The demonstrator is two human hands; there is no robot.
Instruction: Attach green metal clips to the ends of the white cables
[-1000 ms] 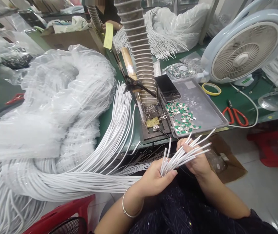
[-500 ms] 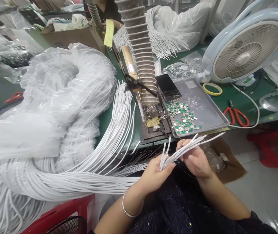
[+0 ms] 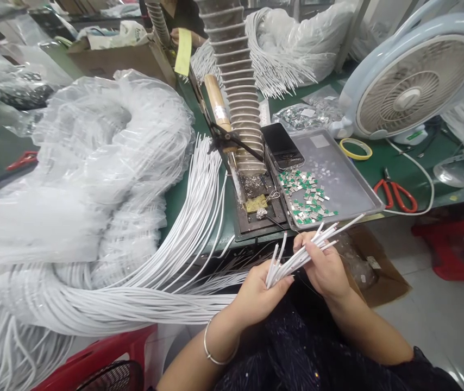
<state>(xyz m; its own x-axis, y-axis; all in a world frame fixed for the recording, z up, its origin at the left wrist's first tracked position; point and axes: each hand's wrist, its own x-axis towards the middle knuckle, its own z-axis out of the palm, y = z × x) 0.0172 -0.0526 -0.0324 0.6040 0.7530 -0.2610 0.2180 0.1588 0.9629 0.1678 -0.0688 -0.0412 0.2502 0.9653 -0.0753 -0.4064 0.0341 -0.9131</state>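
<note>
My left hand [image 3: 262,290] is wrapped round a small bunch of white cables [image 3: 293,264], whose ends fan out up and to the right. Closer to those ends, my right hand [image 3: 326,270] pinches some of the same cables between thumb and fingers. A few shorter ends stick up above my left fist. From behind my left wrist, a thick bundle of white cables [image 3: 154,307] runs off to the left. Just beyond my hands, small green-and-silver circuit boards [image 3: 307,196] lie heaped in a grey metal tray [image 3: 348,184].
A soldering stand with a yellow sponge [image 3: 256,204] sits under a ribbed hose [image 3: 238,87]. On the tray rests a phone [image 3: 283,145]. Red-handled pliers [image 3: 397,194], a tape roll [image 3: 355,149] and a fan [image 3: 411,92] are to the right. Plastic-wrapped cables [image 3: 113,157] fill the left.
My right thumb has moved up onto the cables and now presses them. The cable ends have shifted slightly left and spread apart. My left hand keeps its hold.
</note>
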